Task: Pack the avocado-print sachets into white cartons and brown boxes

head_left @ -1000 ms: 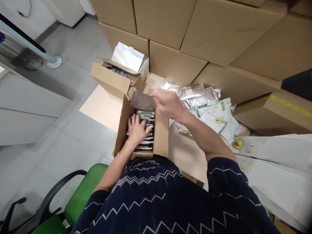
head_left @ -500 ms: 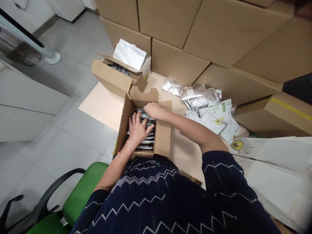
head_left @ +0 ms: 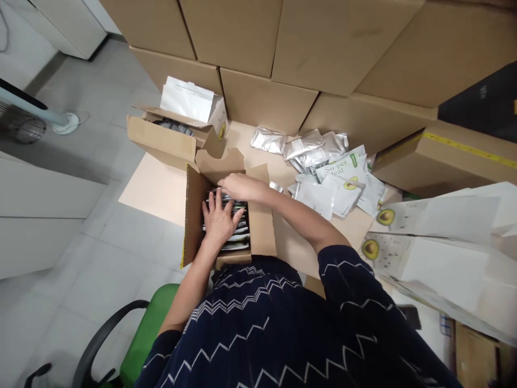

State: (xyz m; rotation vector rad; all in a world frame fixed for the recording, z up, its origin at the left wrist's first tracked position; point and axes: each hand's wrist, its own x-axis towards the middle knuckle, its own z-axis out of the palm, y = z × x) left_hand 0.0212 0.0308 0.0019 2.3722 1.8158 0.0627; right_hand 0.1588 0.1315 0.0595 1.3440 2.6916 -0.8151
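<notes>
An open cardboard box [head_left: 262, 229] stands right in front of me, its flaps folded outward. Inside, a row of flat packets [head_left: 236, 238] is packed on edge. My left hand [head_left: 219, 221] rests on top of them with fingers spread. At the far end of the same box, my right hand [head_left: 241, 187] is closed with its fingers pointing down among the packets. Whatever those fingers grip is hidden by the hand.
Silver pouches [head_left: 305, 145] and white printed pouches [head_left: 339, 183] lie right of the box. Behind it stands a second open carton [head_left: 161, 139] beside a white box [head_left: 188, 99]. Stacked cartons [head_left: 266, 99] wall the back; a green chair [head_left: 151, 323] stands at left.
The view has shifted, so the surroundings sit differently in it. Both hands stay in the box; my right hand remains at the far end and my left on the packets.
</notes>
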